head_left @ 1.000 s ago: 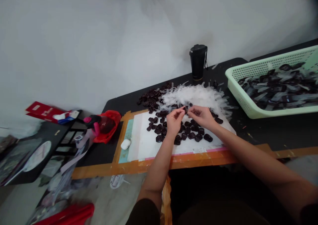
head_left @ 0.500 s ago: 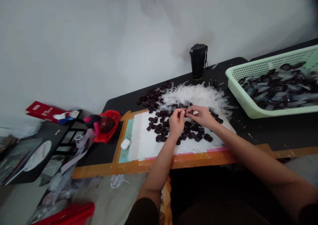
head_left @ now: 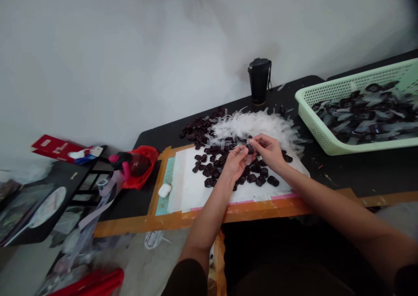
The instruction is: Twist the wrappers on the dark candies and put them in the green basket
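Note:
My left hand pinches a small dark piece over the white sheet. Close against it, my right hand has thumb and fingertips pressed together at the top of the same piece; a small pale bit seems to show there, too small to make out. Loose dark glossy pieces lie on the sheet around and below both hands. Behind them is a heap of translucent white strips, with a pile of dark pieces to its left.
A pale green basket of dark pieces with strips stands at right. A black tumbler is at the back. A white case lies left of the sheet, and a red tray holds a bottle farther left.
My hands have turned and opened out slightly, and the dark piece between them now shows more clearly. My right hand has risen a little.

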A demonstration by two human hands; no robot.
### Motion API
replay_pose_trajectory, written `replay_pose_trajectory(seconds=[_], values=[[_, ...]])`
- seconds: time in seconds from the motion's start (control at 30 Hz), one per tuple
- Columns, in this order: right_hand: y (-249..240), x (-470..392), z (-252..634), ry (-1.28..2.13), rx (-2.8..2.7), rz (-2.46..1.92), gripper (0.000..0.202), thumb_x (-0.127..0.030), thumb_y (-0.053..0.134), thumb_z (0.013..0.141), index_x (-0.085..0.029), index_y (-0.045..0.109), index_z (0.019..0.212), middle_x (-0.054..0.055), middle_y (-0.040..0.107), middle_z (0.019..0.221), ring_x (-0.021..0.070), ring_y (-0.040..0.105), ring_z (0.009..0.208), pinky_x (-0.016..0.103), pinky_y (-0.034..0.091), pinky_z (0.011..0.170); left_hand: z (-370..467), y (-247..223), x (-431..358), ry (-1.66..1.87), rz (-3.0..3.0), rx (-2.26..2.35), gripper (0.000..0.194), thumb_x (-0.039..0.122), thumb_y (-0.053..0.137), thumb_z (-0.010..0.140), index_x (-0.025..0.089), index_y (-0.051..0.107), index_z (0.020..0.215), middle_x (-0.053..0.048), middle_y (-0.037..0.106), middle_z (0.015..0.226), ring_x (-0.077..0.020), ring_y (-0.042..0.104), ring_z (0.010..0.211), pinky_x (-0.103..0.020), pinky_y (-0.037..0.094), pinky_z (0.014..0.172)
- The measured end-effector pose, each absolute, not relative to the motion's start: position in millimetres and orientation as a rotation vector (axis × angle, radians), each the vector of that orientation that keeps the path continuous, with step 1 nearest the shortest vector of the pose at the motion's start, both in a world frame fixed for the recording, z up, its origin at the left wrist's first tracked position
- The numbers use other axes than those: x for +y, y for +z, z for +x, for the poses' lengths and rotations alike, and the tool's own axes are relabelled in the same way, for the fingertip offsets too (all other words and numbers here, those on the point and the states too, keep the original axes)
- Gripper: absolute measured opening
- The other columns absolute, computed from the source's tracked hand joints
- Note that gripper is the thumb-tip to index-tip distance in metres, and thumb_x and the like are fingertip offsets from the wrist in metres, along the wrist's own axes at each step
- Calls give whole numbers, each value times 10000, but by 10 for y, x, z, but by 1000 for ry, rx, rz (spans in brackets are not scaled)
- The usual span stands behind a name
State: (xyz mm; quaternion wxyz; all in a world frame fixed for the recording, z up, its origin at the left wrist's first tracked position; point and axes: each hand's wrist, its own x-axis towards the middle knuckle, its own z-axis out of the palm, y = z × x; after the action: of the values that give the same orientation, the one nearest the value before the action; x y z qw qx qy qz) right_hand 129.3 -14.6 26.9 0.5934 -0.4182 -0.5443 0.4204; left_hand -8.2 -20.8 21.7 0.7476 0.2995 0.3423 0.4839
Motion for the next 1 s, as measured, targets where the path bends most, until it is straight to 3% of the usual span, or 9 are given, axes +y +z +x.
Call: replay_pose_trajectory(seconds=[0.2, 0.37, 0.53, 0.63, 0.73, 1.0], values=[[281, -167, 1264, 908, -1193, -990, 281, -470, 640, 796, -192, 600, 793, 6, 564, 688, 116, 496, 571, 258, 453, 535, -92, 234, -222, 1023, 682, 762, 369, 329, 835, 615, 162, 591, 836, -23, 703, 791, -142, 678, 693, -339, 512, 843], [267, -137, 1267, 1122, -1111, -901, 296, -470, 670, 777, -189, 577, 794, -43, 475, 547, 88, 443, 483, 217, 358, 438, -89, 242, -238, 1016, 669, 755, 365, 309, 839, 604, 157, 594, 827, -17, 696, 767, -128, 675, 687, -278, 511, 756], [308, -102, 1341, 1496, -1022, -782, 315, -446, 732, 730, -169, 602, 807, -65, 459, 497, 44, 374, 399, 176, 282, 368, -92, 240, -207, 1131, 630, 775, 377, 293, 845, 586, 160, 582, 823, 9, 677, 731, -135, 679, 711, -278, 504, 768], [334, -118, 1372, 1720, -985, -762, 324, -437, 755, 709, -172, 602, 815, -33, 578, 556, 54, 483, 410, 165, 394, 391, -108, 239, -176, 1251, 642, 800, 385, 279, 850, 571, 163, 587, 827, 32, 660, 709, -108, 659, 682, -266, 495, 768], [332, -122, 1383, 1858, -948, -833, 312, -376, 804, 656, -146, 627, 772, 49, 698, 721, 103, 639, 548, 187, 531, 515, -121, 227, -154, 1317, 688, 832, 374, 275, 854, 556, 161, 612, 818, 38, 658, 684, -76, 617, 619, -241, 487, 718], [342, -99, 1382, 1878, -813, -898, 281, -292, 835, 593, -120, 652, 719, 23, 657, 599, 68, 576, 442, 151, 494, 445, -129, 180, -140, 1329, 921, 898, 296, 286, 846, 561, 174, 677, 777, 5, 702, 772, -109, 645, 738, -287, 482, 830]])
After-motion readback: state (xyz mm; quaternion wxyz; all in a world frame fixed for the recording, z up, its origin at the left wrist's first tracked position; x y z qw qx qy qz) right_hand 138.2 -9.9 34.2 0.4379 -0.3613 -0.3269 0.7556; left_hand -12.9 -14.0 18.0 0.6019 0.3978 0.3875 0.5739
